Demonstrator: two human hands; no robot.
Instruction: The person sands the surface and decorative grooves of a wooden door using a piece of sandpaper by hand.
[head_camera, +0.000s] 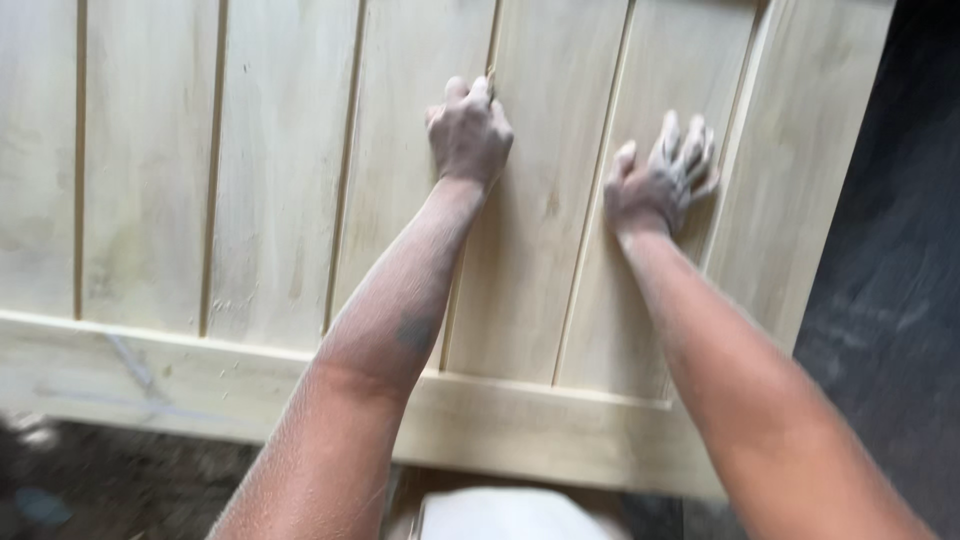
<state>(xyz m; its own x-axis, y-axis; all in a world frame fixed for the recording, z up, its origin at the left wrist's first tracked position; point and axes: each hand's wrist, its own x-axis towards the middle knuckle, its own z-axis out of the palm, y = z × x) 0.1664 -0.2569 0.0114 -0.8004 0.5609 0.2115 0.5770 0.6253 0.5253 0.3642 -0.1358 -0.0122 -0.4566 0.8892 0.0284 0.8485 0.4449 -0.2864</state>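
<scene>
A large pale wooden panel door (280, 200) lies flat in front of me, made of several vertical boards set in a frame. My left hand (468, 130) is curled with its fingertips pressed at a groove between two boards near the top middle; whether something small is pinched in it is unclear. My right hand (662, 178) rests with fingers spread on a board next to the right frame rail. Both hands and forearms are coated in pale dust.
The door's bottom rail (520, 425) runs across in front of me, and its right stile (800, 200) slants up to the right. Dark, dusty floor (890, 330) lies to the right and below. A white object (510, 515) shows at the bottom edge.
</scene>
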